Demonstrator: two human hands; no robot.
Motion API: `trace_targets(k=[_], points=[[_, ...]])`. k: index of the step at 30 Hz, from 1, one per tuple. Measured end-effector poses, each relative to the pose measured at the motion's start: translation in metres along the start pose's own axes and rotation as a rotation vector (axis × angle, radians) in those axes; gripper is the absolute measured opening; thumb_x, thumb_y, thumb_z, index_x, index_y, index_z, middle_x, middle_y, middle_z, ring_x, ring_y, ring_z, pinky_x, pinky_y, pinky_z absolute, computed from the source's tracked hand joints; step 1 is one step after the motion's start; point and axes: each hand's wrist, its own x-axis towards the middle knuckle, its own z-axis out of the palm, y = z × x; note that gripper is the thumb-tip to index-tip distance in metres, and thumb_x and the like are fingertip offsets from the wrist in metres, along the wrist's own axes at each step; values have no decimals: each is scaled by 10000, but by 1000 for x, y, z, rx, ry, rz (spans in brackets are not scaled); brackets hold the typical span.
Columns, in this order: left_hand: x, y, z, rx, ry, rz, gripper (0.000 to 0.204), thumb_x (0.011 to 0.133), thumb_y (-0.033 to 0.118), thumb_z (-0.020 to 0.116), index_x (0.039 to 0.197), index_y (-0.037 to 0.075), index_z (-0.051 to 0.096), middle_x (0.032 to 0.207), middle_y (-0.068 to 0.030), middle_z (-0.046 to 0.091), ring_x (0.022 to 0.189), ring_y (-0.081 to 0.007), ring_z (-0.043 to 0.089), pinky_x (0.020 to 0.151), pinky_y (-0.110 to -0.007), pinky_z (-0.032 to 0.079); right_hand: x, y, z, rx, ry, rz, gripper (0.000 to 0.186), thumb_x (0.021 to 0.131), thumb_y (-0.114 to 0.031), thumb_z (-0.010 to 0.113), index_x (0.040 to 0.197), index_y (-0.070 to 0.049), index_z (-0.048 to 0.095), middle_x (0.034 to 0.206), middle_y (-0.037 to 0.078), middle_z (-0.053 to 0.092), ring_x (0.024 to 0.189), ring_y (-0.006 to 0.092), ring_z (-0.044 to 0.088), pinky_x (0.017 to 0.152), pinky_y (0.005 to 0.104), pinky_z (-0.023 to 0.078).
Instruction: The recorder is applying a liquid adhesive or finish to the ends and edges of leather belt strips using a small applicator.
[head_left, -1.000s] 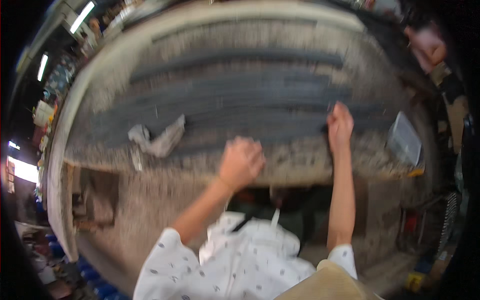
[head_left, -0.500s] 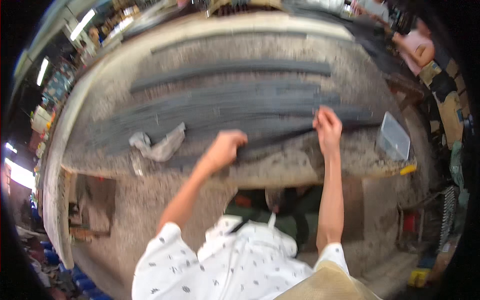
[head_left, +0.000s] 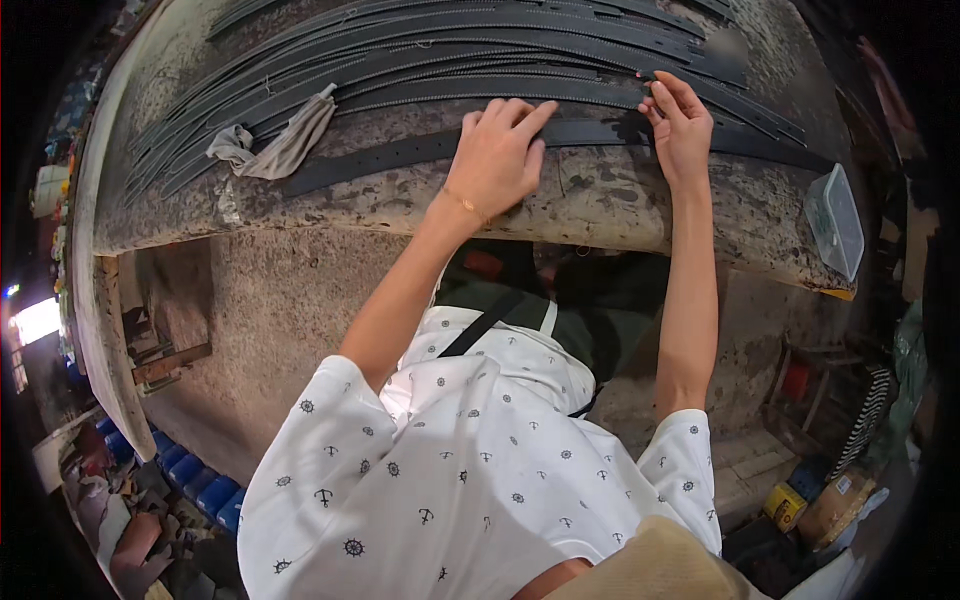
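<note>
A dark belt with a row of holes lies lengthwise along the table's near edge. My left hand rests over it, forefinger stretched to the right, and grips nothing that I can see. To its right, my right hand is raised just above the belt. Its thumb and fingertips pinch a small dark object with a red tip, too small to name. Beyond both hands, several dark strips with light stitching along their edges lie side by side, some with loose thread ends.
A crumpled grey cloth lies left of my left hand. At the right corner of the stained table stands a clear plastic box. Blue containers and scraps are on the floor at lower left, a yellow can at lower right.
My view has tilted down, so the table sits higher in the picture. My left hand has gone from curled fingers to lying spread on the belt; my right hand keeps its pinch.
</note>
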Motion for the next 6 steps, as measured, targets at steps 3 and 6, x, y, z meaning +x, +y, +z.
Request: trace_targets(k=[3,6], points=[[14,-24,6,-10,-210,148,382,830,9,656,1196,112,695,1014,-94,600,941,-277,573,856,-371,450,0,0,2,-4,12,19,178,958,-40,653,1124,18,683,934,66,682,812,138,664,747,302,582],[19,-31,14,10,-229,155,378,815,79,706,1190,122,696,1007,-93,607,944,-277,571,852,-401,448,1,3,2,-81,11,6,195,952,-41,662,1139,9,685,946,74,687,815,140,665,748,296,585]])
